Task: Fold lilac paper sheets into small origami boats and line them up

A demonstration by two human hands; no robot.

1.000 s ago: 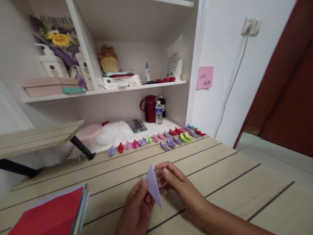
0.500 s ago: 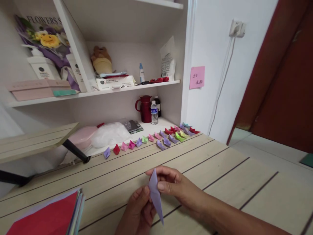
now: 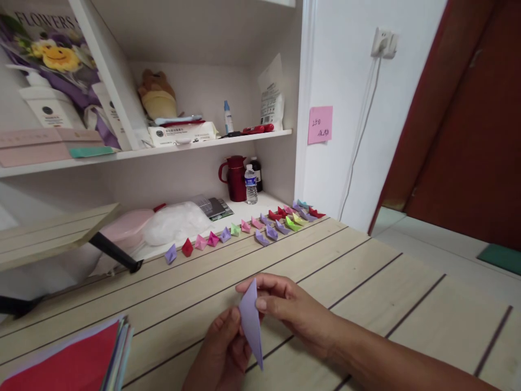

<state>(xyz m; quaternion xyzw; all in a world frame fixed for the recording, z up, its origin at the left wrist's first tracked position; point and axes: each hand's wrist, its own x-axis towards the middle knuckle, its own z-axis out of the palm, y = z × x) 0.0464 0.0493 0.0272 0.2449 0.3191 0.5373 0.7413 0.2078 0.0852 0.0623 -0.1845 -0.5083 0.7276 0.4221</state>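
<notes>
Folded purple paper [image 3: 250, 321], lower centre of the frame, held up on a slant above the table, pointed end up. Left hand [image 3: 223, 347] pinches its left edge, thumb on the near face. Right hand [image 3: 285, 305] grips the right edge near the upper part, thumb in front, index finger reaching behind the tip.

Table [image 3: 337, 271]: pale wood-look planks, dark seams running on a diagonal. Lower left, stack of coloured paper [image 3: 67, 361], red sheet uppermost. Along the table's far edge, mid-frame, small paper boats [image 3: 245, 226] in purple, red, pink, green, yellow and blue, more closely grouped toward the right. Left edge: raised wooden board [image 3: 49, 233] on black legs [image 3: 114, 251].

Beyond, white shelving [image 3: 195, 38]. Lower bay, centre: dark red jug [image 3: 236, 182], clear water bottle [image 3: 251, 187]; left of them, white plastic bag [image 3: 177, 222]. Plush toy [image 3: 158, 98] on the shelf above, upper left.

Upper right: white wall with pink note [image 3: 320, 125], socket [image 3: 382, 43] and hanging cable [image 3: 361, 138]; reddish-brown door [image 3: 468, 119]. Pale floor tiles [image 3: 431, 241], green mat [image 3: 500, 258] at far right.
</notes>
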